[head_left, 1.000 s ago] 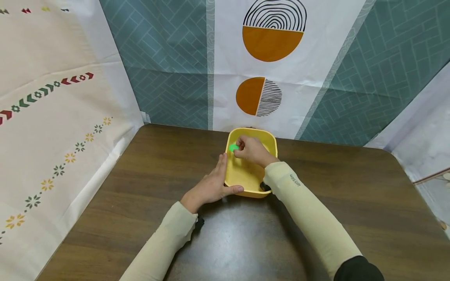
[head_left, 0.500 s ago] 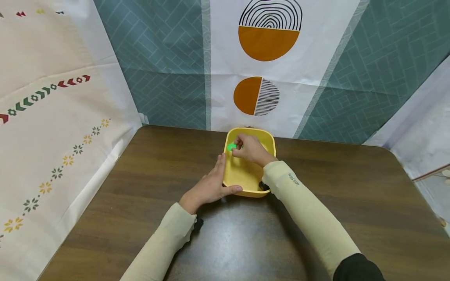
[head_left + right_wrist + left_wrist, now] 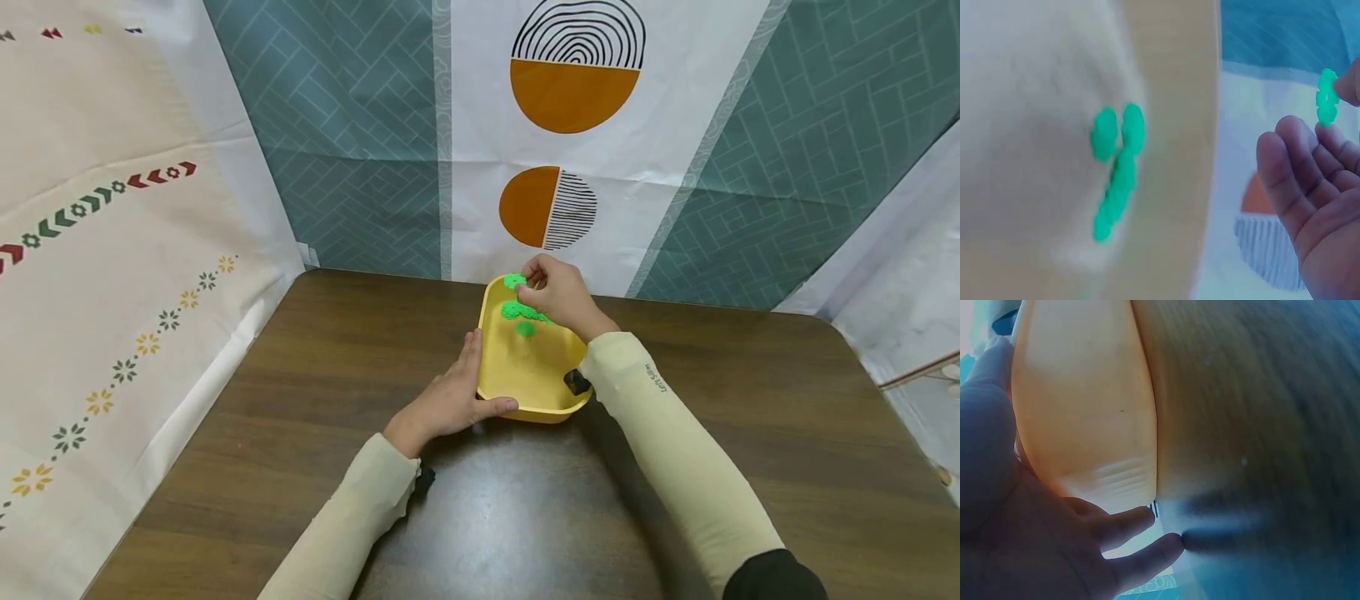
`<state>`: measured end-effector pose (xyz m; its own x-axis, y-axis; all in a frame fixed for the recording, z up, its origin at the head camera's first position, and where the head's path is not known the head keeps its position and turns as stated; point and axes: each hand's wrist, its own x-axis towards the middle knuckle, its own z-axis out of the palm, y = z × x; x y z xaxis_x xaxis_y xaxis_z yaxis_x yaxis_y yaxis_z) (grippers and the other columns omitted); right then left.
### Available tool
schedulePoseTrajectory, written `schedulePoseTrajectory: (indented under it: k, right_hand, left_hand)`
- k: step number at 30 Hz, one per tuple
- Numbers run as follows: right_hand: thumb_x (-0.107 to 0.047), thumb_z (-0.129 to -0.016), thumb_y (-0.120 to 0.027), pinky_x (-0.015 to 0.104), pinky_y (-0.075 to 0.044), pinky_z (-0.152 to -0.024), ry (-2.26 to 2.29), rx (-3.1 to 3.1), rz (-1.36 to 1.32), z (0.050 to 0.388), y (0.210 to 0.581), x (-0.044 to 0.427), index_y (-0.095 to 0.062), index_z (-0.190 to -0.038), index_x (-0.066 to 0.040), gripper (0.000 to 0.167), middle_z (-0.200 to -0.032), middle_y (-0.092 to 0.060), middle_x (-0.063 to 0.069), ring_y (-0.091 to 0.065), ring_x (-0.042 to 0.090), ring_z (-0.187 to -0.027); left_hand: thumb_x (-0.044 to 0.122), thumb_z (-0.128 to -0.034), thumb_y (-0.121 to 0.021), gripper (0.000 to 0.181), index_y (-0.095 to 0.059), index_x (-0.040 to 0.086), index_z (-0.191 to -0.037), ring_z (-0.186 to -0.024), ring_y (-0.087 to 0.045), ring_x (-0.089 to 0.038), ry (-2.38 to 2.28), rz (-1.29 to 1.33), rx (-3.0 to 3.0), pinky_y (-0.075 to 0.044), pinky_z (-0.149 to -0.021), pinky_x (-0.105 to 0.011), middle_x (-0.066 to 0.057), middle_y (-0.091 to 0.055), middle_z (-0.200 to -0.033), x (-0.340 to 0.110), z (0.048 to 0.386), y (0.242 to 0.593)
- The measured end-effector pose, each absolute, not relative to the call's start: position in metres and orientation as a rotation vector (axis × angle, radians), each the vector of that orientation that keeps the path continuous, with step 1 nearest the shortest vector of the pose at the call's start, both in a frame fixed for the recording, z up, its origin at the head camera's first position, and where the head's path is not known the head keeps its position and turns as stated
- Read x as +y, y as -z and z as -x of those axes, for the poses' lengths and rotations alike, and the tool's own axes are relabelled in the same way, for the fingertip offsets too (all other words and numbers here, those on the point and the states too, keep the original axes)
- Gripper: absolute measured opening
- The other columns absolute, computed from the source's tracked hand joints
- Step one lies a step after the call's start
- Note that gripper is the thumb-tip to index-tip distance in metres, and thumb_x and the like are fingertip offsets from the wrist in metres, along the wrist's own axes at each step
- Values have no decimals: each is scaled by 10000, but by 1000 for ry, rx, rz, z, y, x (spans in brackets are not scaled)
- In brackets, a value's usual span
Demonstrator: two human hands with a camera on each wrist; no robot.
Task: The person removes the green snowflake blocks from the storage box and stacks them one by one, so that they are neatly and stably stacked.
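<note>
My right hand (image 3: 561, 292) pinches a small bright green flower-shaped piece (image 3: 514, 281) between thumb and finger, over the far rim of a yellow rectangular tub (image 3: 534, 375). In the right wrist view the held piece (image 3: 1327, 97) is seen narrow, its edge scalloped. Inside the tub, toward its far end, lie several more green flower-shaped pieces (image 3: 511, 310), some in a touching row. My left hand (image 3: 446, 394) rests against the tub's left side, fingers straight along the wall and thumb over the near rim. The left wrist view shows the tub's outer wall (image 3: 1085, 406) beside that hand.
The tub stands on a dark brown wooden table (image 3: 360, 333), near its back edge. Behind hangs a teal and white patterned cloth (image 3: 480, 217); a cream cloth (image 3: 150, 400) covers the left side. A small black device (image 3: 576, 382) sits under my right wrist.
My right hand has risen from inside the tub, moving back and right with a green piece pinched. Green pieces it was covering now show. The left hand stays in place.
</note>
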<state>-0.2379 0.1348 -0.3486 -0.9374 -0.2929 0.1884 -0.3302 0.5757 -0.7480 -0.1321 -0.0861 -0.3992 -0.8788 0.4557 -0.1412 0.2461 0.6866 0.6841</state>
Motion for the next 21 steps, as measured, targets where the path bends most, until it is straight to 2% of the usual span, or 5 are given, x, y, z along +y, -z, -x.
schedulePoseTrajectory:
  k: [8, 13, 21]
  right_hand:
    - [-181, -938, -677, 370, -529, -692, -1326, -2740, -425, 233, 339, 171, -604, -1062, -66, 185, -974, -646, 103, -604, 257, -789]
    - [-223, -947, -666, 401, -496, -780, -1224, -2820, -341, 229, 358, 197, -604, -1088, -46, 235, -1003, -638, 113, -589, 262, -891]
    - [-200, -940, -672, 426, -477, -800, -1157, -2839, -266, 220, 388, 226, -627, -1046, -38, 199, -956, -632, 110, -588, 273, -870]
  left_hand:
    - [592, -909, -678, 1184, 163, 123, -1599, -1522, -76, -251, -1009, -539, 2576, -183, -1129, -641, -79, 93, -1678, -87, 132, 399]
    - [597, -905, -680, 1187, 146, 105, -1603, -1521, -79, -249, -999, -541, 2584, -196, -1123, -645, -97, 78, -1680, -87, 133, 400]
    - [591, -903, -687, 1194, 152, 107, -1600, -1523, -84, -252, -995, -527, 2587, -186, -1124, -652, -106, 76, -1680, -86, 132, 400]
